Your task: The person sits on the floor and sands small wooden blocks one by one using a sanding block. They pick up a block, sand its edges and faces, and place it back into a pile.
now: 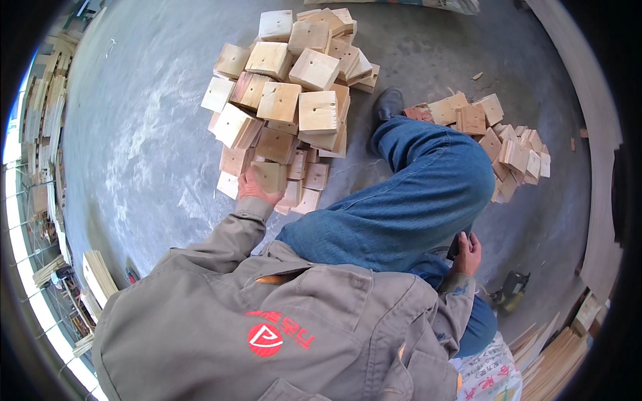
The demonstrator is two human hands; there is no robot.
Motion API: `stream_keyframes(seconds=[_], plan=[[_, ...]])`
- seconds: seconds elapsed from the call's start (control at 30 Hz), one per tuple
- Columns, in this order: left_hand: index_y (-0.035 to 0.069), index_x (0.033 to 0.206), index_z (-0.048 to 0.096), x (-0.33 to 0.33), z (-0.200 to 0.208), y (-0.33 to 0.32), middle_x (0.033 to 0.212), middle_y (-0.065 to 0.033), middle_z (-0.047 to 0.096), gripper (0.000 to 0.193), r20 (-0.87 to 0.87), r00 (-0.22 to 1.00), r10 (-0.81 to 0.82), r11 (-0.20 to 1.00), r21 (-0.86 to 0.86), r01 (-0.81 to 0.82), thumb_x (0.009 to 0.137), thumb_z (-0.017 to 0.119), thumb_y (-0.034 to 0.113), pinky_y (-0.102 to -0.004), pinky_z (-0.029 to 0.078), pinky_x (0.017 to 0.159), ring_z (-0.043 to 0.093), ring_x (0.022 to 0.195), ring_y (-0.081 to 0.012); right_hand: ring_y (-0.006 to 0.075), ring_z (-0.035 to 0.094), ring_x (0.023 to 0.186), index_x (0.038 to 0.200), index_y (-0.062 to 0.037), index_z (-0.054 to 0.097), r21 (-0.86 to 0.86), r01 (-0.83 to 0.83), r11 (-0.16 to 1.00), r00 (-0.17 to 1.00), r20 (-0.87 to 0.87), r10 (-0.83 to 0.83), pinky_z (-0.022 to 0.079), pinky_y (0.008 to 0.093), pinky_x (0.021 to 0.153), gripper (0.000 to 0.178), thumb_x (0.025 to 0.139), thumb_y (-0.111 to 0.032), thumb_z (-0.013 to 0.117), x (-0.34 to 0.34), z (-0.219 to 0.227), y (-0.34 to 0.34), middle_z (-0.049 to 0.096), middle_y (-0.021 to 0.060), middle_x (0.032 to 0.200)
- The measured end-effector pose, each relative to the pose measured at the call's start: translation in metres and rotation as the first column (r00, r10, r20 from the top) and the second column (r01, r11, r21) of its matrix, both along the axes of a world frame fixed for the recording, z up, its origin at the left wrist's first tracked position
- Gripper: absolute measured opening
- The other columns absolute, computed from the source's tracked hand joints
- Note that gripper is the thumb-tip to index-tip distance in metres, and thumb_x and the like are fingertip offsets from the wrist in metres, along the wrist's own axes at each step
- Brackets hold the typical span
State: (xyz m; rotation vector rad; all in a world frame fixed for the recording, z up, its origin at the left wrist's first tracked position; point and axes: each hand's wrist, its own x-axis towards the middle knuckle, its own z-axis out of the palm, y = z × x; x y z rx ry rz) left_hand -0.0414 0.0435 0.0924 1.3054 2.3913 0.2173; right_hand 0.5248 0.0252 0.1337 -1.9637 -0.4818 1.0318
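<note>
My left hand (259, 189) is closed on the left edge of a square wooden block (272, 175) with a small hole in its face. That block sits at the near end of a large heap of similar pale wooden blocks (279, 101), some stacked and some tilted. Beside my right thigh, my right hand (468, 255) has its fingers bent round a dark object (455, 246). Most of that object is hidden by my hand and leg, so its kind does not show.
A smaller pile of wooden blocks (515, 157) lies on the concrete floor (134, 154) beyond my bent knee. At the lower right are a dark power tool (513, 286), thin wooden strips (558, 357) and a printed white sack (491, 371). Stacked timber (43, 127) lines the left side.
</note>
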Motion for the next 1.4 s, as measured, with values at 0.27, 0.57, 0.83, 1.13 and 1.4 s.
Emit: stream_keyframes(seconds=[0.27, 0.57, 0.83, 1.13, 1.4], plan=[[0.01, 0.139, 0.049, -0.025, -0.009, -0.003, 0.131, -0.0215, 0.047, 0.091, -0.054, 0.997, -0.064, 0.989, 0.127, 0.07, 0.06, 0.09, 0.03, -0.0491, 0.044, 0.108, 0.049, 0.123, -0.0426, 0.0265, 0.064, 0.115, 0.145, 0.01, 0.044, 0.007, -0.013, 1.0, 0.999, 0.037, 0.013, 0.052, 0.0359, 0.1, 0.07, 0.093, -0.022, 0.078, 0.004, -0.008, -0.004, 0.062, 0.0273, 0.133], [0.009, 0.135, 0.056, -0.029, -0.024, -0.011, 0.133, -0.0211, 0.048, 0.087, -0.019, 1.0, -0.017, 0.977, 0.211, 0.021, 0.059, 0.093, 0.029, -0.0491, 0.045, 0.107, 0.049, 0.124, -0.041, 0.0272, 0.064, 0.116, 0.144, 0.0098, 0.046, 0.012, -0.013, 1.0, 0.999, 0.042, 0.013, 0.052, 0.0361, 0.101, 0.069, 0.092, -0.023, 0.079, 0.004, -0.006, -0.004, 0.061, 0.0285, 0.133], [0.012, 0.131, 0.065, -0.02, 0.001, -0.004, 0.134, -0.018, 0.052, 0.077, -0.102, 0.994, -0.035, 0.992, 0.121, 0.048, 0.061, 0.093, 0.025, -0.0477, 0.047, 0.106, 0.051, 0.124, -0.0404, 0.0275, 0.063, 0.118, 0.144, 0.0095, 0.045, 0.015, -0.003, 1.0, 1.0, 0.015, 0.003, 0.051, 0.0364, 0.102, 0.071, 0.092, -0.023, 0.079, 0.002, -0.004, -0.002, 0.06, 0.0285, 0.134], [0.01, 0.133, 0.064, -0.024, -0.009, -0.001, 0.133, -0.02, 0.054, 0.076, -0.033, 0.997, -0.065, 0.992, 0.103, 0.068, 0.062, 0.092, 0.02, -0.047, 0.046, 0.107, 0.052, 0.123, -0.0412, 0.0252, 0.064, 0.114, 0.144, 0.0085, 0.046, 0.038, 0.012, 0.999, 1.0, 0.022, -0.013, 0.052, 0.0351, 0.098, 0.07, 0.091, -0.022, 0.079, 0.003, -0.003, -0.002, 0.062, 0.0253, 0.132], [0.003, 0.13, 0.063, -0.022, -0.002, 0.004, 0.13, -0.0206, 0.056, 0.066, -0.027, 0.996, -0.089, 0.965, 0.246, 0.093, 0.072, 0.084, 0.028, -0.047, 0.047, 0.105, 0.054, 0.122, -0.0414, 0.0268, 0.064, 0.117, 0.145, 0.0105, 0.044, 0.063, 0.008, 0.998, 1.0, -0.002, -0.008, 0.051, 0.0363, 0.101, 0.073, 0.091, -0.021, 0.08, 0.005, -0.003, -0.001, 0.061, 0.0276, 0.133]])
